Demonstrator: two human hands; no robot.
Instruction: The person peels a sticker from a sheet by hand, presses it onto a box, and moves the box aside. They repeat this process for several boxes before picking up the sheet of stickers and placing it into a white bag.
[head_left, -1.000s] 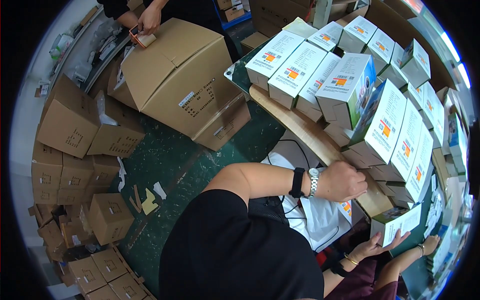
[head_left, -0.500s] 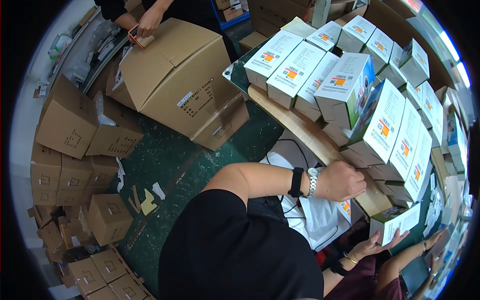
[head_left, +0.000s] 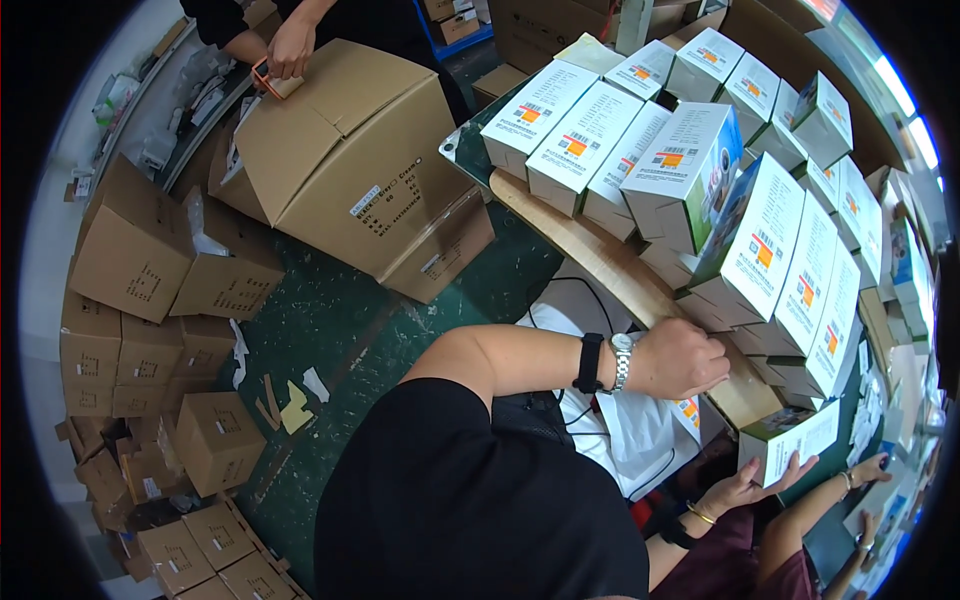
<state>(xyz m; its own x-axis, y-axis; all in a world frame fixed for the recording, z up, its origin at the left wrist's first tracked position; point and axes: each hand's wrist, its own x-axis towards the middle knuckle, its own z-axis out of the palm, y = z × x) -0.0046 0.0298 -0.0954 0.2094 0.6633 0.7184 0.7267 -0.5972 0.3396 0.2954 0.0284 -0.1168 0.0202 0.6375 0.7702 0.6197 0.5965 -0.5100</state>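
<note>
My left hand (head_left: 684, 360), with a watch and a black wrist band (head_left: 591, 363), is closed, knuckles up, at the wooden table edge (head_left: 752, 392). Its fingertips are hidden, so what they hold cannot be made out. Just below it, white sheets (head_left: 640, 440) lie over my lap, with an orange-printed label (head_left: 688, 411) showing at one corner. My right hand (head_left: 748, 487), with a gold bracelet, holds a small white carton (head_left: 792, 448) with a green printed side, tilted, by its lower side. Several white cartons (head_left: 765, 250) with orange labels stand beyond my left hand.
Top left, a co-worker's hand (head_left: 291, 47) holds an orange-framed tool (head_left: 268, 80) on a large brown carton (head_left: 350, 150). Brown cartons (head_left: 135, 240) are stacked left. Paper scraps (head_left: 296, 405) lie on the green floor (head_left: 330, 310). Lower right, another person's hand (head_left: 868, 468) reaches over the table.
The view has shifted slightly. My two hands keep nearly the same pose, the right still on the small carton. The co-worker's hand at the lower right has moved a little.
</note>
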